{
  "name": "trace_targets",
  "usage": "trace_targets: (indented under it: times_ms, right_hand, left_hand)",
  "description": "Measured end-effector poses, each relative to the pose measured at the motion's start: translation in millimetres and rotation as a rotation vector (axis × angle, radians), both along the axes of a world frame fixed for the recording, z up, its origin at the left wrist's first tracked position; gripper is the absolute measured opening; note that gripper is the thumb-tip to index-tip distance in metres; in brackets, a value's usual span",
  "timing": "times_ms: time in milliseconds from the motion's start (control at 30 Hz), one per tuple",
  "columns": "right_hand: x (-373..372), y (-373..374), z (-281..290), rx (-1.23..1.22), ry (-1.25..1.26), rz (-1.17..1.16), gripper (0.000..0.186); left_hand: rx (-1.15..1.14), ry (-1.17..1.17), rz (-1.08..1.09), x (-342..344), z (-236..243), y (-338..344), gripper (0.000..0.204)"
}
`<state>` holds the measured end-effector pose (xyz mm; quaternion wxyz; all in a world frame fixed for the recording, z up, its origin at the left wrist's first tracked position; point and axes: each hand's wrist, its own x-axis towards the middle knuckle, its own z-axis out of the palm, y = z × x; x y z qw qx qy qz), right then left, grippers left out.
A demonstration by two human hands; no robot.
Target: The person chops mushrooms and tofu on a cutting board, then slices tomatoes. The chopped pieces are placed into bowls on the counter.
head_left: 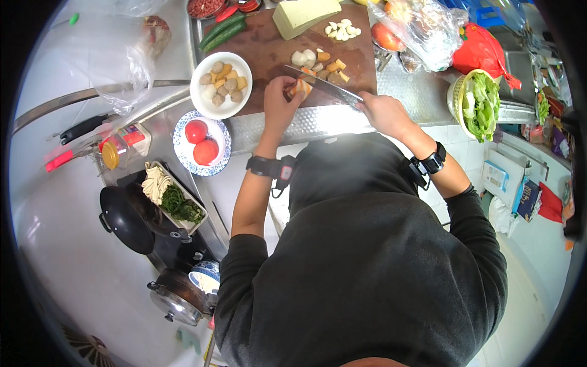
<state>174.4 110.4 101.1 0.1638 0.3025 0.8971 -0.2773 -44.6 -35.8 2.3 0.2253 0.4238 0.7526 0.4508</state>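
My right hand [382, 112] is closed round the handle of a kitchen knife [330, 87]. Its blade slants up to the left over the brown cutting board [269, 49]. Beside the blade, the closed fingers of my left hand [282, 101] hold an orange-and-white striped piece of food [301, 87], partly hidden by the fingers and blade. Just beyond the blade lie pale balls [299, 58] and cut brownish pieces [336, 68]. Left of my left hand, a white bowl [197, 92] holds several balls and golden chunks.
Cucumbers [223, 32], a pale green block [299, 18] and garlic cloves [343, 30] lie at the board's far side. A plate [180, 145] with two tomatoes stands at left, near a black wok [125, 220]. A basket [455, 101] of lettuce is at right.
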Motion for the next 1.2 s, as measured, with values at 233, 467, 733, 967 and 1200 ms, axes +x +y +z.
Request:
trace_targets:
  times_ms: [233, 467, 733, 967, 1200]
  right_hand:
    - [-2.6, -12.2, 7.9, 0.022, -0.017, 0.015, 0.021]
    - [-1.8, -21.3, 9.1, 0.068, 0.069, 0.035, 0.016]
    - [2.3, -36.1, 27.8, 0.088, 0.222, 0.015, 0.017]
    - [0.2, -39.2, 27.0, 0.041, 0.104, -0.048, 0.02]
    - [5.3, -43.6, 23.6, 0.055, 0.117, -0.012, 0.021]
  left_hand:
    - [0.188, 0.348, 0.033, 22.4, -5.5, -16.0, 0.037]
    - [0.239, 0.322, 0.097, 24.7, -18.7, -20.1, 0.033]
    - [0.301, 0.368, 0.045, 15.6, -18.8, -23.6, 0.035]
    - [0.238, 0.368, 0.097, 20.2, -18.2, -15.5, 0.034]
    - [0.289, 0.371, 0.065, 14.0, -18.5, -17.0, 0.033]
